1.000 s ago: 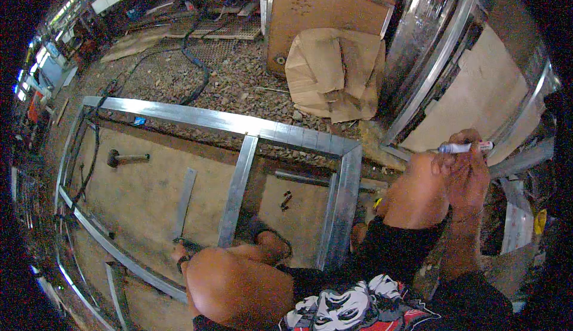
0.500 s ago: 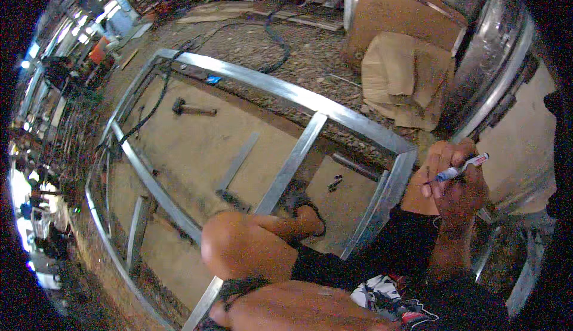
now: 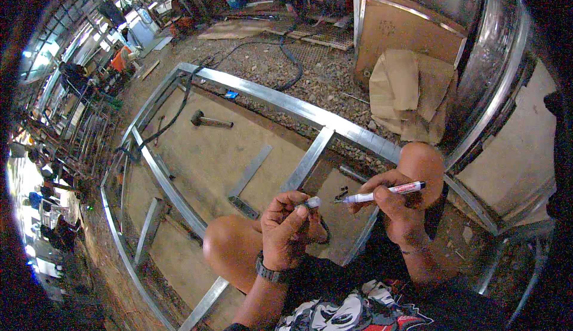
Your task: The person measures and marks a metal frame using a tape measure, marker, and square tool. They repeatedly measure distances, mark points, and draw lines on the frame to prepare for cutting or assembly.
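My left hand (image 3: 285,226), with a dark watch on the wrist, is raised above my lap. Its thumb and fingers pinch a small whitish cap (image 3: 314,202). Facing it, my right hand (image 3: 391,208) is closed round a white marker pen (image 3: 391,192). The pen lies almost level, its narrow end pointing left toward the cap, a short gap apart. Below and beyond both hands stretches a welded frame of silvery metal tube (image 3: 268,95), lying on the ground round tan sheets (image 3: 209,146).
Inside the frame lie a hammer (image 3: 212,120) and a flat-bladed square (image 3: 250,173). A black cable (image 3: 185,95) crosses its far left corner. Folded cardboard (image 3: 397,89) leans by a framed panel (image 3: 412,32) at the back right. Another person (image 3: 111,13) stands far left.
My left hand has come up from the lower edge, now with the cap in it. My right hand has moved left and inward from beside my knee, carrying the marker. The view has shifted slightly.
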Demonstrator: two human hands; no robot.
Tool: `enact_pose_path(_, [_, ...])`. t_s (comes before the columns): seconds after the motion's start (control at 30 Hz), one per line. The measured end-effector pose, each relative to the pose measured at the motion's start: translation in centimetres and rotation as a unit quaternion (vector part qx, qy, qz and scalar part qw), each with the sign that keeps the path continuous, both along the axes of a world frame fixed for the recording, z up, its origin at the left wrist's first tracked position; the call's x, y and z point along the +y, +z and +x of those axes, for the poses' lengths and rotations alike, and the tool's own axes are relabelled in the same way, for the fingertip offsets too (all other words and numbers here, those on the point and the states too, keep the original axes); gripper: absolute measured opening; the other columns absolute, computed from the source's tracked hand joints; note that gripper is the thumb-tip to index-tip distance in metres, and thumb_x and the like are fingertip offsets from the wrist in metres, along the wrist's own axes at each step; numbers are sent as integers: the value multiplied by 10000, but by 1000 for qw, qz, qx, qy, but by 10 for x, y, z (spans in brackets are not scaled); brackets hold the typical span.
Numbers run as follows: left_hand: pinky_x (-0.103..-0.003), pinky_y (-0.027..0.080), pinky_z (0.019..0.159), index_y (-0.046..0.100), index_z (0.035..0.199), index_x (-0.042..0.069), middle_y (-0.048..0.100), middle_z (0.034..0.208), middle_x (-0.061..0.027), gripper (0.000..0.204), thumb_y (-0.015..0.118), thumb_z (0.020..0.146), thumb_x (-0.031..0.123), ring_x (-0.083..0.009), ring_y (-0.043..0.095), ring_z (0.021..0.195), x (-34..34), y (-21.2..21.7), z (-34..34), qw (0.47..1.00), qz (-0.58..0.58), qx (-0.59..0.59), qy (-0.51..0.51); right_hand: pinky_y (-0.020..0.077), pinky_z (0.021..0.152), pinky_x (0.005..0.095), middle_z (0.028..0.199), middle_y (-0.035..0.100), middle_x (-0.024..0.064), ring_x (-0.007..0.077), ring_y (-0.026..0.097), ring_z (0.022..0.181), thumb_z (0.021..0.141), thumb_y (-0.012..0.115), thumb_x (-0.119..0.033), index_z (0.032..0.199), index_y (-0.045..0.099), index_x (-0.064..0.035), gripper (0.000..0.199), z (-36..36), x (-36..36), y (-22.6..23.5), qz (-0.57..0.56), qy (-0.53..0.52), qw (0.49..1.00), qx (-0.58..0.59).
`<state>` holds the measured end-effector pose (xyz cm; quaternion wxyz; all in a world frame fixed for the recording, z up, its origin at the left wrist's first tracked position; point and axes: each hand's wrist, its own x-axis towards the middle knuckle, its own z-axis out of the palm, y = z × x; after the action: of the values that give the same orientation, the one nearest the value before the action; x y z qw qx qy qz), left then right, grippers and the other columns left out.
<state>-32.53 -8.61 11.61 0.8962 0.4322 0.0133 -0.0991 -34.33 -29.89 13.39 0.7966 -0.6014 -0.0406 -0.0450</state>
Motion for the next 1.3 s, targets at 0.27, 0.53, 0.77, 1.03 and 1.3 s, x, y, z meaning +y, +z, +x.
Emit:
enact_pose_path(0.27, [-272, 533, 630, 633, 1066, 8, 673, 847, -66, 224, 721, 862, 27, -133, 646, 723, -8, 15, -9, 967, 230, -105, 40, 575, 773, 445, 915, 678, 183, 316, 706, 831, 969, 582, -223, 1033, 596, 57, 287, -7, 8, 3, 31, -38, 997, -54])
enact_pose_path(0.53, [-330, 523, 830, 694, 1077, 12, 700, 1039, -162, 246, 737, 835, 5, -231, 678, 934, -10, 25, 2, 916, 274, -284, 66, 578, 789, 398, 982, 690, 172, 276, 698, 910, 979, 594, -170, 1061, 620, 34, 221, -1, -1, 23, 137, 29, 990, -36])
enact_pose_path(0.77, [-289, 523, 726, 710, 1111, 50, 693, 949, -105, 309, 773, 808, 37, -189, 675, 835, -8, 29, 21, 851, 446, -274, -23, 586, 646, 421, 794, 676, 199, 309, 697, 696, 983, 571, -312, 1002, 598, 38, 352, 15, -5, 8, -58, -51, 996, -33])
enact_pose_path(1.03, [-338, 509, 677, 725, 1103, 87, 642, 906, -101, 344, 806, 771, 117, -255, 629, 798, -6, 11, 36, 792, 497, -354, -5, 542, 725, 306, 873, 690, 59, 142, 660, 791, 960, 624, -164, 991, 659, -30, 142, 27, -4, 12, -67, -22, 997, 41])
enact_pose_path(1.3, [-349, 497, 644, 675, 1123, 81, 617, 882, -101, 305, 758, 831, 114, -257, 623, 774, -12, 10, 34, 793, 491, -354, -63, 516, 780, 294, 952, 688, 60, 146, 646, 877, 955, 656, -213, 1064, 695, -22, 223, 31, -2, -10, -133, 100, 984, 71])
